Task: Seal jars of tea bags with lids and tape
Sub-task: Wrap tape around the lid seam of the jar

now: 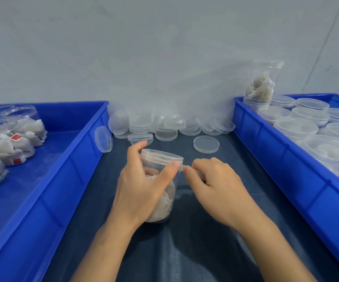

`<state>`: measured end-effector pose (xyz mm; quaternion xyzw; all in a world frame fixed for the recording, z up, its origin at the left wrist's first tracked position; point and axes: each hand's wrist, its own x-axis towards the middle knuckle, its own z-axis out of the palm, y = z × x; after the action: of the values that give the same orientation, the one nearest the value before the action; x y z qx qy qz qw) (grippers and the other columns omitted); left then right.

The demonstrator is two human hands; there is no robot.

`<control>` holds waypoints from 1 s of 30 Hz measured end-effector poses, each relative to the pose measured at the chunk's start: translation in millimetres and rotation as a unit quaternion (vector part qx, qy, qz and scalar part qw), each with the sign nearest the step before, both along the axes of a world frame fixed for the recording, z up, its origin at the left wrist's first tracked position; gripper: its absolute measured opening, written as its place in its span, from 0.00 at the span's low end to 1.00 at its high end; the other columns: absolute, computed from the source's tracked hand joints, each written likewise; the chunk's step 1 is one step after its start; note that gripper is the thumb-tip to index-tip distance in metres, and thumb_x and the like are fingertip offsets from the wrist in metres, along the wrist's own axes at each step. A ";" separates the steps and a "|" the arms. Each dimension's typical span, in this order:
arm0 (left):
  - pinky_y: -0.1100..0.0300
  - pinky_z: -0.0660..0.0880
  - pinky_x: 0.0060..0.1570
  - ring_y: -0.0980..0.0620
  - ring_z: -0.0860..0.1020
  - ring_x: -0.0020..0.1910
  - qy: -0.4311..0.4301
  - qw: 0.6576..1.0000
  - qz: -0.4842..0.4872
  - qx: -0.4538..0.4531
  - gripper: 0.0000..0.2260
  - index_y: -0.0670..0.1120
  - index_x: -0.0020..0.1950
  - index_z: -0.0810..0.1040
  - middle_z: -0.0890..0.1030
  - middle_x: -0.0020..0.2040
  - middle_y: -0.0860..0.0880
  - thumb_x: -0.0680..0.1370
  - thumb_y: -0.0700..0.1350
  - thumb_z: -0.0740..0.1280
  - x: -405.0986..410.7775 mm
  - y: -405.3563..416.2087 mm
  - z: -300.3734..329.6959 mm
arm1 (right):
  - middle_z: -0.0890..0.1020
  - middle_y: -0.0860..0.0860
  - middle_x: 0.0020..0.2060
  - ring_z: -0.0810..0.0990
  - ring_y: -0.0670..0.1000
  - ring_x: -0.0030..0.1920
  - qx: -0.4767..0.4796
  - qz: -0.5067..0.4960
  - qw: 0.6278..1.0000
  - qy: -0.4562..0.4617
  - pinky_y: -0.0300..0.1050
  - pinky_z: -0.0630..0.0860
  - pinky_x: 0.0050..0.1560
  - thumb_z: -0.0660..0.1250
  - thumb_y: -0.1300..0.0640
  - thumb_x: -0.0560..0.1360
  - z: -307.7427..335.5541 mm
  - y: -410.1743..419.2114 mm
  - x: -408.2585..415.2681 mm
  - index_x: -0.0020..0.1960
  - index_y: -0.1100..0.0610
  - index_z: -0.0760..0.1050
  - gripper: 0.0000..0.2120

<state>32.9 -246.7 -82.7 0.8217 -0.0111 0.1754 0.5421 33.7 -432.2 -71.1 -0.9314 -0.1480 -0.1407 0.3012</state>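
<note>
Jar (160, 186) with lid (161, 155) stands upright in left hand (142, 186), thumb pinning tape (180, 168) under the lid; right hand (215, 186) pinches tape just right.

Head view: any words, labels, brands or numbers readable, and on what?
None can be read.
Tea bag tags in the left blue bin: plain red squares, no legible print.
Jar held by the left hand, and spare lids: clear and unmarked.
</note>
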 end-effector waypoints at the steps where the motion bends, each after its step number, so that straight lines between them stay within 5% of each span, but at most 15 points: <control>1: 0.59 0.77 0.55 0.69 0.79 0.52 0.005 1.000 0.010 0.007 0.43 0.60 0.74 0.67 0.81 0.52 0.61 0.62 0.75 0.69 0.5 -0.9 0.8 | 0.71 0.50 0.30 0.72 0.54 0.40 0.008 0.003 1.000 0.021 0.52 0.69 0.41 0.56 0.41 0.83 1.2 -0.7 -0.6 0.36 0.56 0.64 0.23; 5: 0.70 0.72 0.49 0.72 0.78 0.53 0.010 0.999 0.030 0.039 0.45 0.58 0.74 0.70 0.83 0.54 0.60 0.61 0.77 0.67 1.4 -2.5 1.4 | 0.78 0.50 0.34 0.76 0.54 0.40 0.024 0.007 0.995 0.100 0.55 0.77 0.46 0.55 0.41 0.84 6.2 -5.5 0.4 0.42 0.55 0.74 0.22; 9: 0.66 0.70 0.58 0.65 0.74 0.64 -0.026 0.996 0.037 0.077 0.47 0.58 0.80 0.67 0.77 0.68 0.62 0.65 0.76 0.67 -2.3 -5.2 0.2 | 0.83 0.45 0.40 0.80 0.52 0.45 0.013 0.023 0.989 0.148 0.55 0.77 0.53 0.54 0.43 0.85 7.0 -11.4 1.2 0.46 0.48 0.76 0.17; 14: 0.75 0.66 0.49 0.85 0.67 0.54 -0.026 0.995 0.038 0.084 0.47 0.60 0.82 0.61 0.75 0.63 0.66 0.66 0.76 0.65 -4.2 -10.4 -1.3 | 0.82 0.46 0.40 0.80 0.54 0.46 0.013 0.028 0.988 0.153 0.57 0.77 0.54 0.54 0.42 0.85 7.0 -9.5 0.9 0.46 0.50 0.75 0.18; 21: 0.71 0.70 0.48 0.70 0.76 0.55 -0.015 0.995 0.052 0.088 0.48 0.63 0.76 0.66 0.80 0.61 0.61 0.60 0.79 0.71 -1.5 -9.8 -1.0 | 0.73 0.48 0.29 0.73 0.56 0.37 0.016 0.009 0.997 0.071 0.49 0.65 0.36 0.57 0.43 0.83 4.8 -9.2 -0.2 0.39 0.56 0.68 0.21; 30: 0.70 0.72 0.47 0.70 0.78 0.52 -0.011 0.996 0.060 0.058 0.44 0.64 0.71 0.68 0.80 0.55 0.65 0.59 0.79 0.72 -0.2 -10.3 -2.3 | 0.69 0.49 0.26 0.70 0.55 0.33 0.004 0.023 0.999 0.024 0.51 0.67 0.36 0.59 0.44 0.84 6.1 -11.7 -1.5 0.36 0.55 0.64 0.22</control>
<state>32.6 -257.0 -85.1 0.8492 0.0222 0.2158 0.4815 32.2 -443.8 -65.0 -0.9295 -0.1616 -0.1121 0.3120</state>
